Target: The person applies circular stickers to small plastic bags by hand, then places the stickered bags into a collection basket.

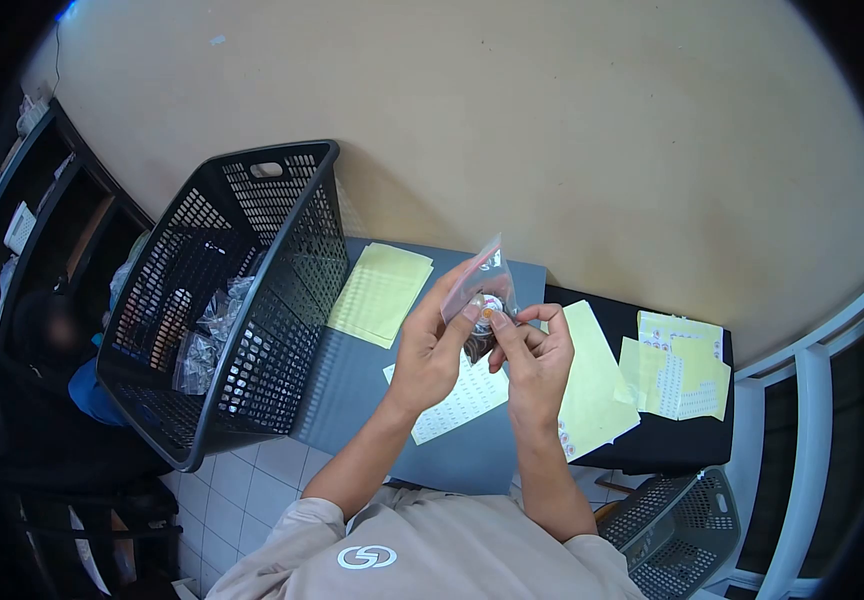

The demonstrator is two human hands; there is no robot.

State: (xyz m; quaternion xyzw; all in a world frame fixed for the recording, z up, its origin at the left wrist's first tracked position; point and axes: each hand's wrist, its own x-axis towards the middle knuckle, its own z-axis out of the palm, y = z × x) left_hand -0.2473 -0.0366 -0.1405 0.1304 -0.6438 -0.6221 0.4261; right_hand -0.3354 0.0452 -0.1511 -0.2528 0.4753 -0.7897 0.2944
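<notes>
Between my two hands, above the table, is a small clear plastic pouch (495, 268) with dark contents at its bottom. A round white and orange sticker (490, 308) shows on its front, under both thumbs. My left hand (434, 345) grips the pouch from the left, thumb on the sticker's edge. My right hand (534, 360) pinches it from the right, thumb pressed at the sticker. Below the hands, a white sheet of small printed labels (457, 408) lies on the grey table (352, 400), partly covered by my hands.
At left, a large dark basket (282, 290) holds several clear pouches (214, 335). Yellow sheets (382, 290) lie beside it; another yellow sheet (592, 385) and cut label sheets (680, 370) are at right. A second basket (677, 530) stands low right. A person (52, 340) is at far left.
</notes>
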